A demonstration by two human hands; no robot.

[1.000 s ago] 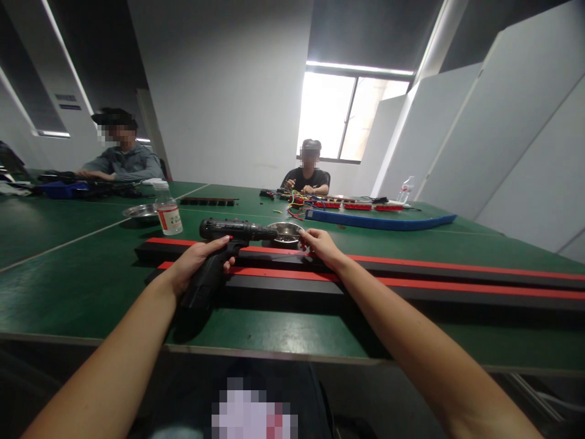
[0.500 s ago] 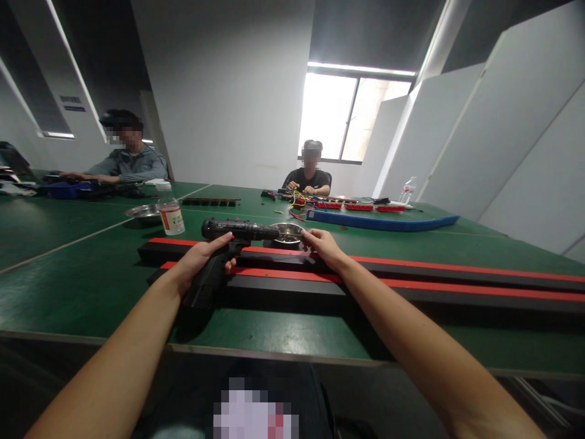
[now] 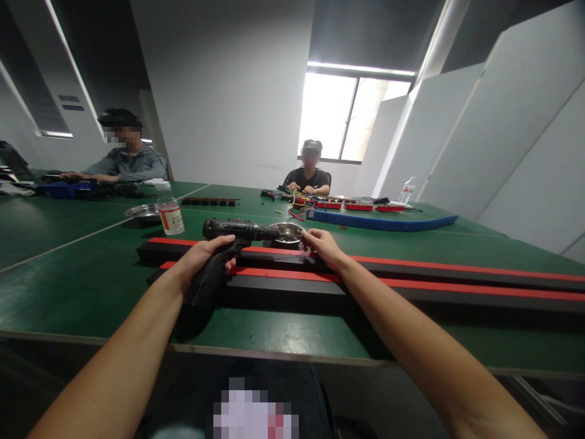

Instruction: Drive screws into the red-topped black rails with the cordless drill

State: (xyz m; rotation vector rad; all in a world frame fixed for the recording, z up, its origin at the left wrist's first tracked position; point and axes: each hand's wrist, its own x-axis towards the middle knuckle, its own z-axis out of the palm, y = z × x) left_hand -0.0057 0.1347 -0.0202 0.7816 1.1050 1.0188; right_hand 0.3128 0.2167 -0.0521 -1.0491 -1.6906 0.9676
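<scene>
My left hand (image 3: 208, 259) is wrapped round the grip of a black cordless drill (image 3: 237, 229), thumb along its side. The drill lies level, and its thin bit points right, towards my right hand (image 3: 322, 245). The fingers of that hand are pinched at the tip of the bit; whatever small thing they hold is too small to make out. Just behind the bit stands a shiny metal bowl (image 3: 287, 229) with small dark pieces in it. Below both hands lie two long black bars with red top faces, a rear bar (image 3: 411, 268) and a front bar (image 3: 411, 285).
A plastic bottle (image 3: 171, 210) stands on the green table (image 3: 283, 332) at the left, near a metal dish (image 3: 142, 211). Further back are a long blue strip (image 3: 384, 220), coloured wires (image 3: 299, 204) and red-black parts (image 3: 359, 207). Two people sit across the table.
</scene>
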